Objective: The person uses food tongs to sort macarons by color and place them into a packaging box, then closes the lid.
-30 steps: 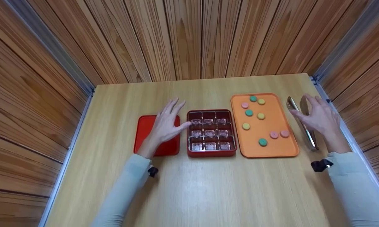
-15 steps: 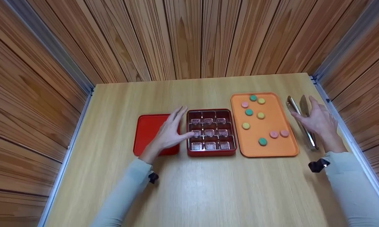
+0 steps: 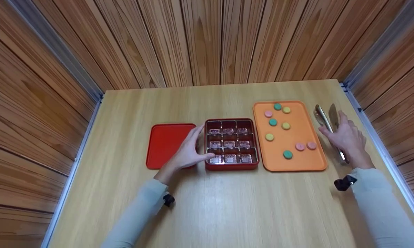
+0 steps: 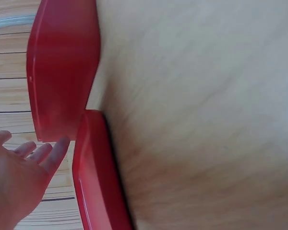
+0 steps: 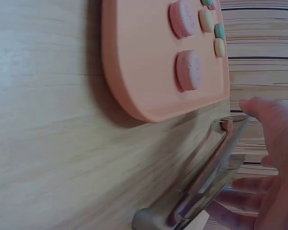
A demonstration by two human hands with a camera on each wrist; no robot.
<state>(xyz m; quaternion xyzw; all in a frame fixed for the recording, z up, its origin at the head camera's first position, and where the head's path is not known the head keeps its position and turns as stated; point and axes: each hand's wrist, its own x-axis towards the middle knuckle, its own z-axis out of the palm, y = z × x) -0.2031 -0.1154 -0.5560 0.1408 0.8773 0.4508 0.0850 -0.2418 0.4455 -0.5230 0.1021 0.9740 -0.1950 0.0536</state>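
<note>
Altogether 1 box (image 3: 231, 167), 9 macarons (image 3: 300, 147).

Soft shadows, pale glare on tabletop (image 3: 224, 210), hazy wrist views

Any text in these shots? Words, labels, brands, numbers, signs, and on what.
No readable text in any view.
Compartment floors of the red box: fine pattern, too small to tell if it includes lettering.
Pink macarons: faint surface marks, too blurred to read.
Red lid, orange tray, tongs: no lettering visible on the sides shown.
</note>
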